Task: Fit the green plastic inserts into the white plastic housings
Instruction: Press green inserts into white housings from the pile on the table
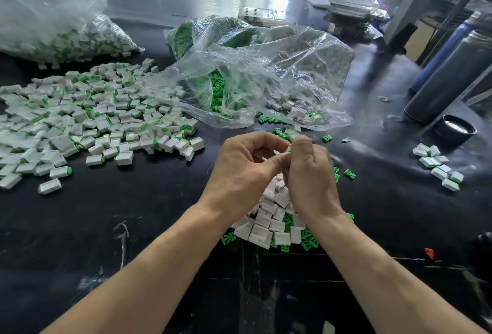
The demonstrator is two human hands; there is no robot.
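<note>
Hands joined over the loose parts pile

Hands are held together above the worktop [149, 208]. The left hand [239, 171] is curled, its fingers pinching a small white housing [288, 149] against the right hand [310, 174], whose thumb presses down on it; a trace of green is seen at the pinch, but how far the insert is seated cannot be told. Beneath the wrists a mound of white housings [269, 216] mixed with green inserts [308, 240] is heaped. Bare black surface lies to the near left. Finished pieces [87, 118] are spread far left, an open plastic bag [255, 78] lies behind, and a small cluster [439, 166] sits well apart at right.
</note>
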